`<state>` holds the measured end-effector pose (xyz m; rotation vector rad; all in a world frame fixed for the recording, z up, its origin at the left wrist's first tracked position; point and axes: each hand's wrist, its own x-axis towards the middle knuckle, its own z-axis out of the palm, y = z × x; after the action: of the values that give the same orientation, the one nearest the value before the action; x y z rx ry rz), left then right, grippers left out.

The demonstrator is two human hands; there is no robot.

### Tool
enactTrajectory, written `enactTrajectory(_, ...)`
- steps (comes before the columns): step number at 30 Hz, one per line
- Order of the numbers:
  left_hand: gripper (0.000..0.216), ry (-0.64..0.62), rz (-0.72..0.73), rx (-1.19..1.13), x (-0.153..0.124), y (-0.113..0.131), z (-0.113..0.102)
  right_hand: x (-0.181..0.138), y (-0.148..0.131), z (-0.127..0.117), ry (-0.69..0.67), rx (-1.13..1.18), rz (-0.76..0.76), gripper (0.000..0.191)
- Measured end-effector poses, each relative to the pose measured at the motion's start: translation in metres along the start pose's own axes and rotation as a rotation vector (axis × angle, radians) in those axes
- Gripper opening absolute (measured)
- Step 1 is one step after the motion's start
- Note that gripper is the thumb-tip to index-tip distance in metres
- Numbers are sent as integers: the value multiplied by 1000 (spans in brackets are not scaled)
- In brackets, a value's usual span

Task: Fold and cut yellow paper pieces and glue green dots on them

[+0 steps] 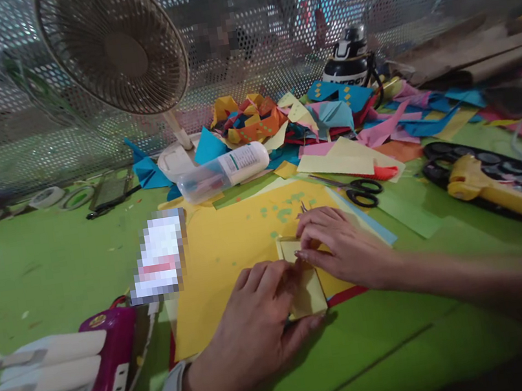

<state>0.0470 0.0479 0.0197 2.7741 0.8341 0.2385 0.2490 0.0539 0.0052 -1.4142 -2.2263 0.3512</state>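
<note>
A small pale yellow piece of folded paper (310, 302) lies at the front edge of a larger yellow sheet (211, 255). My left hand (263, 313), with a light band at the wrist, grips the folded paper from the left, its thumb along the near edge and its fingers curled over the top. From the right, my right hand (335, 246) has thumb and forefinger brought together on the paper's upper part. The fingertips of both hands nearly meet and hide part of it. Small green paper bits (283, 210) are scattered on the sheet beyond my hands.
Black-handled scissors (363, 193) lie behind my right hand. A yellow glue gun (495, 190) is at right. A phone (159, 256) and purple power bank (96, 357) are at left. Behind stand a fan (122, 56), a clear bottle (223, 172), folded coloured papers (254, 121) and a black jug (349, 64).
</note>
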Motion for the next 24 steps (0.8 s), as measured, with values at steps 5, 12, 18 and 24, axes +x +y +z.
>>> enactTrajectory(5, 54, 5, -9, 6, 1, 1, 1, 2, -3, 1, -19, 24, 22, 5)
enactTrajectory(12, 55, 8, -19, -3, 0, 1, 1, 1, -3, 2, -9, 25, 43, 7)
enactTrajectory(18, 54, 32, -8, 8, 1, 2, 1, 0, -3, 2, 1, 9, 32, 7)
enactTrajectory(24, 53, -22, -5, 29, 4, 3, 0, 0, -2, 3, 20, 35, 43, 6)
